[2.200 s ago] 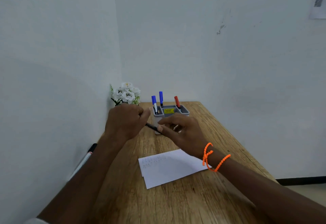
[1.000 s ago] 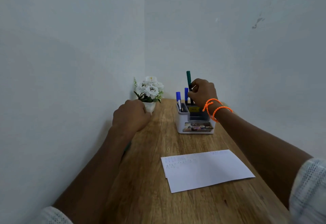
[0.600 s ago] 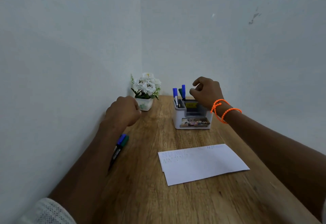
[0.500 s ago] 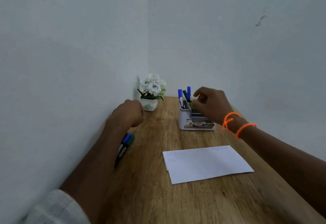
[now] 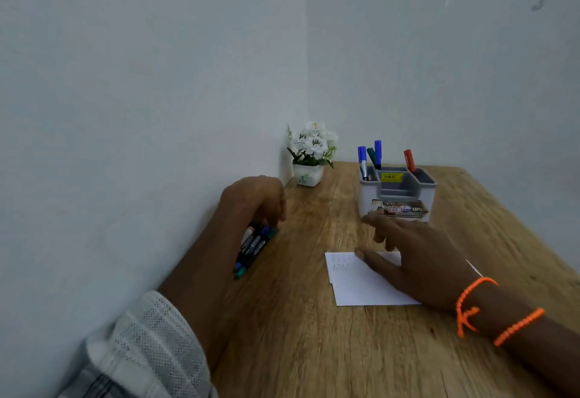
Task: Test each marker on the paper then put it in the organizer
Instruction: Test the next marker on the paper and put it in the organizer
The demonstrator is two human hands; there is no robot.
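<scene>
Several loose markers [image 5: 252, 248] lie in a bunch on the wooden table [image 5: 307, 350] against the left wall. My left hand [image 5: 251, 200] hangs over their far ends with its fingertips down on them; any grip is hidden. My right hand [image 5: 417, 256] hovers flat over the white paper [image 5: 354, 286], fingers spread and holding nothing. Faint scribbles mark the paper's upper left corner. The grey-and-white organizer [image 5: 365, 198] stands behind the paper. Two blue markers [image 5: 378, 149], a green marker [image 5: 371, 154] and a red marker [image 5: 409, 159] stand upright in it.
A small white pot of white flowers [image 5: 309, 175] sits in the far corner, left of the organizer. Plain walls close off the table's left side and back. The table's right edge runs diagonally past the organizer.
My right hand has let go of the green marker in the organizer and drawn back over the paper. My left hand has dropped from a raised fist down onto the loose markers.
</scene>
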